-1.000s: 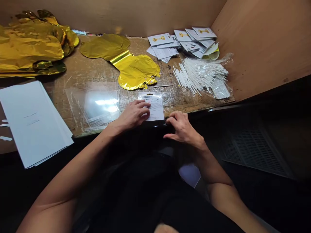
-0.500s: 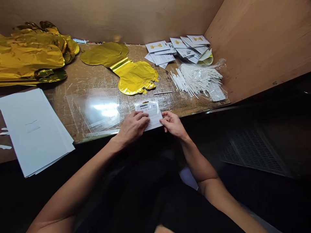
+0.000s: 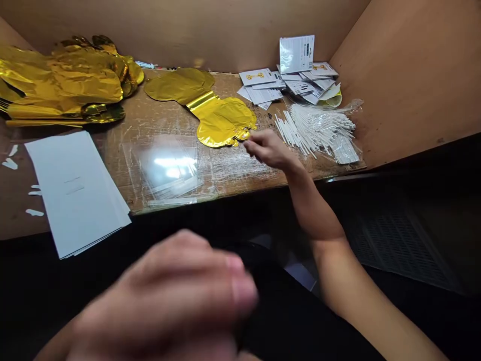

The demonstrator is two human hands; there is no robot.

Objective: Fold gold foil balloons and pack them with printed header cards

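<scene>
My left hand [image 3: 176, 301] is large and blurred close to the camera, its fingers curled in; whatever they may hold is hidden. My right hand [image 3: 268, 148] is over the tabletop at the near end of a flat gold foil balloon [image 3: 225, 120], thumb and fingers pinched together. What sits in that pinch, if anything, I cannot make out. A flat printed packet [image 3: 296, 54] stands tilted above a heap of similar packets [image 3: 257, 76] at the back; whether it rests there or is falling I cannot tell.
White sticks [image 3: 319, 130] spill from a clear bag at the right. Clear plastic sleeves [image 3: 173, 170] lie mid-table near the front edge. White sheets [image 3: 80, 195] are stacked at left, overhanging the edge, with piled gold foil [image 3: 75, 80] behind. Wooden panels [image 3: 225, 30] close the back and sides.
The packet has left my hands and is now at the heap at the back. My left hand came up toward the camera; my right hand moved forward, over where a thin stick lay.
</scene>
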